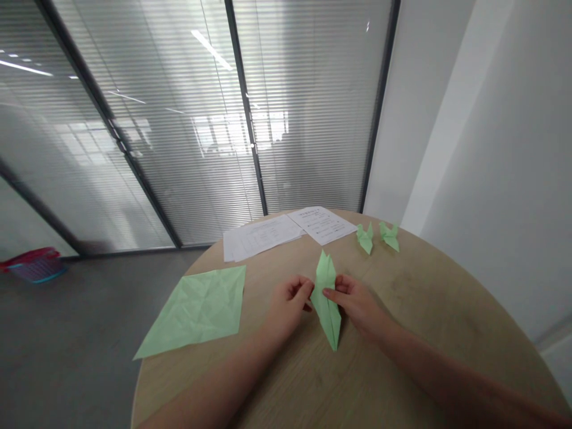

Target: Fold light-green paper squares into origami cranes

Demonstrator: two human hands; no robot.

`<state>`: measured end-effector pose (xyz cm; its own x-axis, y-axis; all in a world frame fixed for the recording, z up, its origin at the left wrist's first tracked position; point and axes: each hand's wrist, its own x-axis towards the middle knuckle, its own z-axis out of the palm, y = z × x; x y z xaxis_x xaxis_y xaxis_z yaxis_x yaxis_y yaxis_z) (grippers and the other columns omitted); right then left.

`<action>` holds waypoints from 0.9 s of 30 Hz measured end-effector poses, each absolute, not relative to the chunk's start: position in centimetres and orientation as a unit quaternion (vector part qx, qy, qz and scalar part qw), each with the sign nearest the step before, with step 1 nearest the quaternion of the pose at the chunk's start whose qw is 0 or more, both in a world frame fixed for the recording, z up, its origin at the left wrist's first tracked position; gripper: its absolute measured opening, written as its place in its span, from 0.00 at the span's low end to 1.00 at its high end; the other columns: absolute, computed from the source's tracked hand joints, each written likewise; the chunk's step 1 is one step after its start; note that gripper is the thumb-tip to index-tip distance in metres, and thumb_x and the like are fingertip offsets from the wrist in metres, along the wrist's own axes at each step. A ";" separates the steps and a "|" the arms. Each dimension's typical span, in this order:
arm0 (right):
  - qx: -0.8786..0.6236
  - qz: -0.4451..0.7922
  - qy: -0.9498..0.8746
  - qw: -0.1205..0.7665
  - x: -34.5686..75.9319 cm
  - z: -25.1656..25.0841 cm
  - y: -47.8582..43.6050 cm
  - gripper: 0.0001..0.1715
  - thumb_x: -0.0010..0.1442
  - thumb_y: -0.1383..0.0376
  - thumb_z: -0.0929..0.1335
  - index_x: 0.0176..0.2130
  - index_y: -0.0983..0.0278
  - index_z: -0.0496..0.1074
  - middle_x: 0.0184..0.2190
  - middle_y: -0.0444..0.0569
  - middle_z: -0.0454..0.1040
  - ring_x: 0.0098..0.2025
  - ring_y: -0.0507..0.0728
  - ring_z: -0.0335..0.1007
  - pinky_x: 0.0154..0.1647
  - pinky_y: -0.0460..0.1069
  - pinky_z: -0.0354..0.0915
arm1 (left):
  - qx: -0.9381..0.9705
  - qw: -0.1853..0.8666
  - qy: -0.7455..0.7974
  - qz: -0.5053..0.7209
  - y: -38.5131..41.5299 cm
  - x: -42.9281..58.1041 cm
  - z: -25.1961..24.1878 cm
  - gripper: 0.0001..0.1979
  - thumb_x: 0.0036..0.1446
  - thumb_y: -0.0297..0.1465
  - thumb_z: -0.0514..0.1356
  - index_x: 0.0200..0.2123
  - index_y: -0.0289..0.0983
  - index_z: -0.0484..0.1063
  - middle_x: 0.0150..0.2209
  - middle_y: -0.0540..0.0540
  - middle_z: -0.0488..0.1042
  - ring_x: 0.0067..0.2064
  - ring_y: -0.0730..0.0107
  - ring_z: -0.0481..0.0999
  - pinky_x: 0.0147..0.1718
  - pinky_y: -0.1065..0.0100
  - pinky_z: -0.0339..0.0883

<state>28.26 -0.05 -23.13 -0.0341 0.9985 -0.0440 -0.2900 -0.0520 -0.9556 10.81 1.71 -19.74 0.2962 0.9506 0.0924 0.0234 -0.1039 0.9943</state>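
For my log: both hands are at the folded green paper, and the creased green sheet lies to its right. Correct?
Not quite: in the head view, the creased green sheet lies to the left of the folded green paper. The rest stands.

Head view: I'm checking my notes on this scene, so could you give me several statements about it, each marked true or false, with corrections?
1. The left hand and right hand are both at the folded paper. True.
2. The flat sheet on the table shows creases. True.
3. The folded paper is left of the flat sheet. False: it is to the right of it.
4. Small green figures are on the table beyond the right hand. True.
5. There are three such figures. False: there are two.
6. The basket is on the table. False: it is on the floor.
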 end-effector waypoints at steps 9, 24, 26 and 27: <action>-0.408 0.607 -0.388 0.560 28.3 -22.7 -0.2 0.21 0.48 0.58 0.80 0.38 0.62 0.72 0.34 0.50 0.81 0.36 0.61 0.77 0.40 0.54 0.69 | 0.601 0.579 0.372 0.407 1.9 10.5 -19.7 0.19 0.49 0.43 0.71 0.36 0.35 0.76 0.31 0.47 0.76 0.32 0.69 0.75 0.30 0.69 0.72; -0.369 0.660 -0.415 0.506 27.6 -22.2 -1.0 0.29 0.48 0.49 0.80 0.40 0.65 0.75 0.36 0.51 0.81 0.35 0.59 0.79 0.43 0.54 0.72 | 0.569 0.572 0.375 0.457 2.5 10.7 -20.4 0.23 0.45 0.40 0.74 0.38 0.36 0.68 0.22 0.56 0.70 0.23 0.73 0.71 0.24 0.70 0.67; -0.374 0.654 -0.436 0.491 27.6 -22.0 -1.1 0.29 0.48 0.48 0.80 0.40 0.65 0.76 0.35 0.52 0.81 0.35 0.59 0.78 0.41 0.53 0.70 | 0.575 0.561 0.380 0.459 2.5 10.7 -20.3 0.22 0.45 0.39 0.74 0.38 0.36 0.69 0.21 0.56 0.69 0.23 0.74 0.70 0.23 0.71 0.66; -0.381 0.648 -0.447 0.485 27.5 -21.9 -1.2 0.29 0.48 0.47 0.80 0.40 0.65 0.77 0.35 0.52 0.81 0.35 0.58 0.77 0.40 0.52 0.70 | 0.579 0.555 0.381 0.460 2.5 10.7 -20.3 0.22 0.45 0.38 0.74 0.37 0.36 0.69 0.21 0.56 0.69 0.23 0.74 0.69 0.23 0.71 0.66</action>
